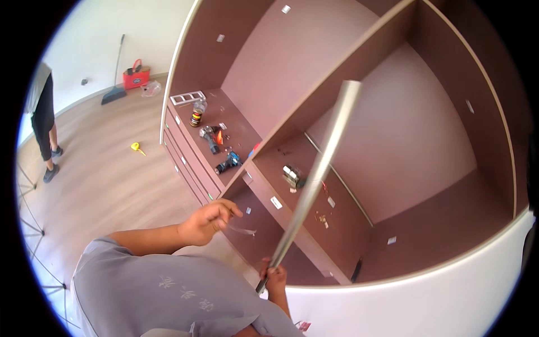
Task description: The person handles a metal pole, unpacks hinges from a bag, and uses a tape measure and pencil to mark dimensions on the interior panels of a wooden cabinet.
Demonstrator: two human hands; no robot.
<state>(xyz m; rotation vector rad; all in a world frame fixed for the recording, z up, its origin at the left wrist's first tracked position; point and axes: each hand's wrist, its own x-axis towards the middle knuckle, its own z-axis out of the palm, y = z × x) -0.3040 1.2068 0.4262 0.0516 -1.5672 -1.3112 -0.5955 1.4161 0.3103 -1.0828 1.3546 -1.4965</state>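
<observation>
Cabinetry of brown board (426, 140) stands assembled; my right hand (274, 278) grips a long, silvery metal tube (315, 182), unattached; my left hand (203, 222) half-curls, whether holding anything I cannot tell.

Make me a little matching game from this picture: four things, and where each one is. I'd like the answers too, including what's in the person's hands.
Things
1. Long metal tube
2. Red bag
3. Small yellow object
4. Blue-and-black drill

Places
A. On top of the drawers
B. Out on the floor, away from the wall
C. In the right hand
D. By the wall, beside a broom

Pairs: 1-C, 2-D, 3-B, 4-A.
</observation>
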